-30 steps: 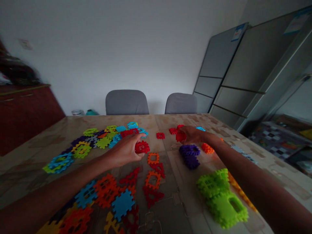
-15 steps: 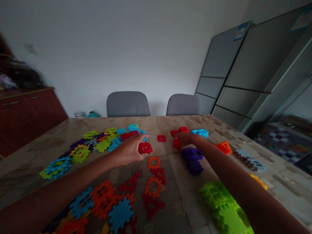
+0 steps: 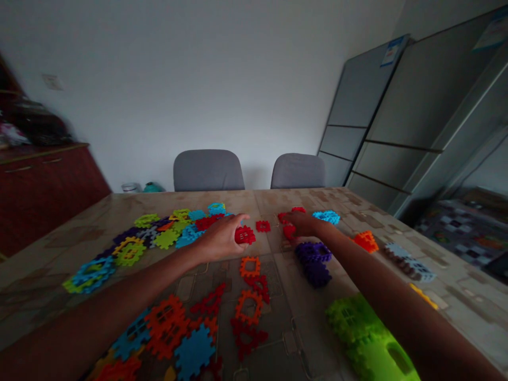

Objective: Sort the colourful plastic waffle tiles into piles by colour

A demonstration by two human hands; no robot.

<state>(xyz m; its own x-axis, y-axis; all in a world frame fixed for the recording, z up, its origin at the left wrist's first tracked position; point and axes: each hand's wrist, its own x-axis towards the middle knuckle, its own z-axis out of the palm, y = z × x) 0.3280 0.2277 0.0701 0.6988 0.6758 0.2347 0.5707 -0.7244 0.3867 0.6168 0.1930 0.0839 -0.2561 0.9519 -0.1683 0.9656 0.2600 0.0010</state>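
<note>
At the far left of the patterned tan-and-brown surface [image 3: 286,296], a ring-shaped blue toothed plastic piece [image 3: 101,274] lies on yellow-green ones, and a mixed run of yellow-green, purple, grey and blue pieces stretches from there toward the back. Nearer me are red-orange toothed window squares [image 3: 166,326], with a flat light-blue toothed square [image 3: 194,349] beside them. My left hand [image 3: 222,238] grasps a red toothed plastic window piece [image 3: 245,235], its fingers wrapped around one side. Two open orange toothed frames [image 3: 250,273] lie nearer me than that piece, and a small red square frame [image 3: 262,230] sits between my hands. Next comes a red plastic piece [image 3: 289,231] under the fingertips of my right hand [image 3: 305,225]; I cannot tell whether those fingers grip it or only touch it. Just nearer me is a dark purple toothed stack [image 3: 315,272]; further right, a bright green stack [image 3: 369,346] lies partly behind my forearm.
</note>
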